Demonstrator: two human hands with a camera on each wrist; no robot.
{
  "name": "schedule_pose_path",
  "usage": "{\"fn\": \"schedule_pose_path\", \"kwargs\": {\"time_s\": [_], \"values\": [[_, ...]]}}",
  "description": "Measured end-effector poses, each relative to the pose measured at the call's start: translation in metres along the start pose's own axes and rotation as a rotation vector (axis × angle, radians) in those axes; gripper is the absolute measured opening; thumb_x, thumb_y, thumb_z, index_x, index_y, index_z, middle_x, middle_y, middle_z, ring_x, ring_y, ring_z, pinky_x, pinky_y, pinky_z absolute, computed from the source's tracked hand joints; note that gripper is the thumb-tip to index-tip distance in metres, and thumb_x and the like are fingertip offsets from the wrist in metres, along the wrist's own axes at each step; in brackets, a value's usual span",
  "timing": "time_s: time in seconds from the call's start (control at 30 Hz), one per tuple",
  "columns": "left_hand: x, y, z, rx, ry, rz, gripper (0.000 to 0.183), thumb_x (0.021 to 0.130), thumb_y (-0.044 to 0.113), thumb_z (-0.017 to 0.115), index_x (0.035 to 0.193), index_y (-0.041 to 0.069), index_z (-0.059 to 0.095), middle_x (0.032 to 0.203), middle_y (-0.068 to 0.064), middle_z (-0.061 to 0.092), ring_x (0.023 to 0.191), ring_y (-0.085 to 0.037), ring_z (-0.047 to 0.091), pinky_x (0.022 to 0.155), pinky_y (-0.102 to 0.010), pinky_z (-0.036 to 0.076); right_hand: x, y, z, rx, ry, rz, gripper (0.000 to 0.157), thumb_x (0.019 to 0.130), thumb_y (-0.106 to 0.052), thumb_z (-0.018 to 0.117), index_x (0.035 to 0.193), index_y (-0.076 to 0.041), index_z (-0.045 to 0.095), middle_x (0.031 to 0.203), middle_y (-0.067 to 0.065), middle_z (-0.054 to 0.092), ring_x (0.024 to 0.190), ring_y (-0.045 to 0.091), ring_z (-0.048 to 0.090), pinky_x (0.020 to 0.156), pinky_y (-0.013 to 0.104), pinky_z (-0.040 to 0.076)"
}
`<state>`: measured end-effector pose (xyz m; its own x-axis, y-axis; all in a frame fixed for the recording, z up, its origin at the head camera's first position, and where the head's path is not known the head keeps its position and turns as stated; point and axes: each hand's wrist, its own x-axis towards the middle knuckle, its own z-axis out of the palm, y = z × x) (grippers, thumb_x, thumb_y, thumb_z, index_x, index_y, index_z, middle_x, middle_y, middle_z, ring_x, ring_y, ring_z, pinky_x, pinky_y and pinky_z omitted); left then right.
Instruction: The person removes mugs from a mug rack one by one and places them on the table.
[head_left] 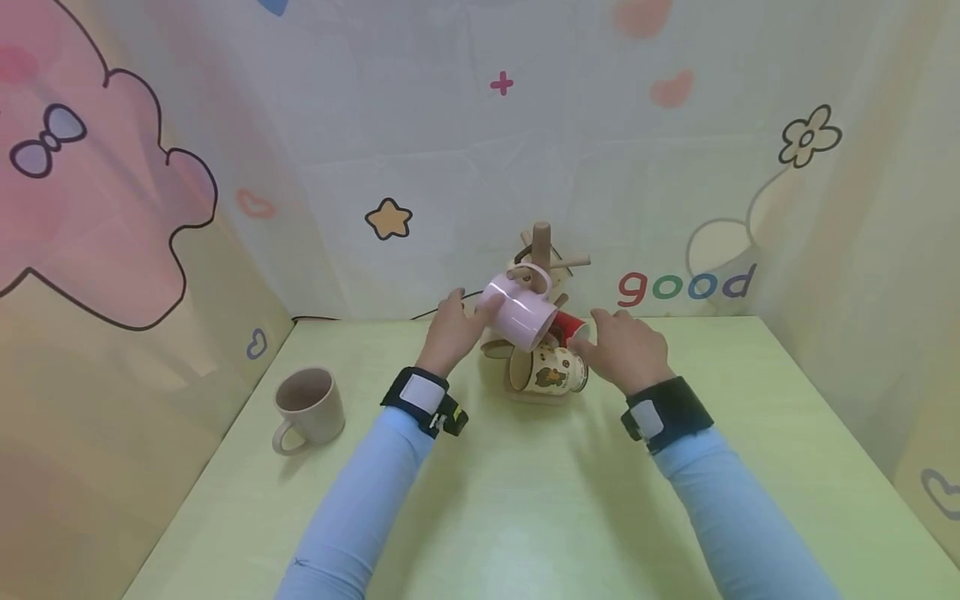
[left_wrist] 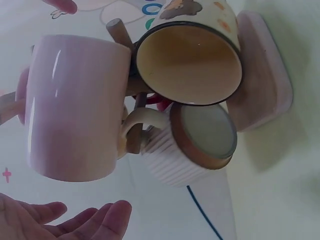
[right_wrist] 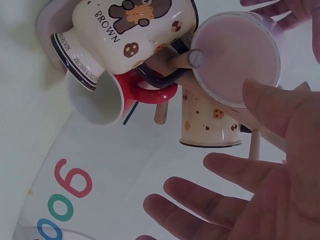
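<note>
Pale-pink glazed mug [head_left: 519, 312]: glossy, plain-sided, tilted, handle uppermost at a peg of the wooden mug tree [head_left: 541, 242]. Left hand [head_left: 452, 332] beside it, fingers spread, gripping nothing. Right hand [head_left: 628, 350] near the tree's right side, fingers extended, empty.

"BROWN" on cream mug [right_wrist: 125, 39]; "good" on backdrop curtain [head_left: 465, 175].

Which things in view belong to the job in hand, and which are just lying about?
Apparently in the job:
left hand and right hand, near the pink mug
pink mug, hanging on the mug rack
bear-print mug, red mug and ribbed mug, also on it

Apparently just about:
grey mug, standing apart, though possibly involved
printed backdrop
</note>
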<state>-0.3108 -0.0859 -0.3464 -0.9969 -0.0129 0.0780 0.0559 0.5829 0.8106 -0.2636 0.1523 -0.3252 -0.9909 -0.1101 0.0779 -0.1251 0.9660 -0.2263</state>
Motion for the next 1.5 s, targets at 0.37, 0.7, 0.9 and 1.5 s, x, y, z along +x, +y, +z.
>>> {"fn": "schedule_pose_path", "kwargs": {"time_s": [0.37, 0.7, 0.9, 1.5], "values": [[0.002, 0.014, -0.005, 0.042, 0.033, 0.041, 0.094, 0.089, 0.069, 0.055, 0.154, 0.006, 0.028, 0.154, -0.021, 0.033, 0.137, -0.041, 0.039, 0.105, -0.059, 0.037, 0.003, -0.015, 0.001, 0.045, -0.002, -0.026, 0.071, 0.096, -0.047, 0.060, 0.145, 0.002, 0.044, 0.130, 0.031, 0.055, 0.110, 0.046, 0.058, 0.084, 0.062, 0.051], [0.007, 0.029, -0.004, 0.179, 0.069, 0.195, 0.079, 0.092, 0.061, 0.058, 0.149, 0.008, 0.042, 0.147, -0.020, 0.040, 0.126, -0.034, 0.049, 0.099, -0.054, 0.046, 0.009, -0.017, -0.003, 0.049, -0.010, -0.028, 0.072, 0.097, -0.047, 0.059, 0.147, 0.001, 0.041, 0.133, 0.031, 0.052, 0.112, 0.048, 0.056, 0.084, 0.062, 0.050], [0.010, 0.046, -0.003, 0.345, 0.098, 0.254, 0.069, 0.093, 0.057, 0.060, 0.144, 0.010, 0.050, 0.144, -0.019, 0.044, 0.127, -0.035, 0.048, 0.095, -0.052, 0.049, 0.020, -0.009, -0.018, 0.037, 0.061, -0.006, 0.066, 0.099, -0.043, 0.055, 0.146, 0.002, 0.041, 0.133, 0.033, 0.052, 0.111, 0.050, 0.057, 0.083, 0.063, 0.050], [0.005, 0.052, -0.011, 0.416, 0.106, 0.290, 0.071, 0.093, 0.061, 0.057, 0.141, 0.008, 0.052, 0.143, -0.018, 0.045, 0.129, -0.033, 0.046, 0.096, -0.048, 0.050, 0.038, -0.031, 0.016, 0.349, 0.003, -0.138, 0.075, 0.090, -0.061, 0.061, 0.130, 0.001, 0.048, 0.101, 0.017, 0.066, 0.080, 0.028, 0.067, 0.065, 0.040, 0.056]]}}
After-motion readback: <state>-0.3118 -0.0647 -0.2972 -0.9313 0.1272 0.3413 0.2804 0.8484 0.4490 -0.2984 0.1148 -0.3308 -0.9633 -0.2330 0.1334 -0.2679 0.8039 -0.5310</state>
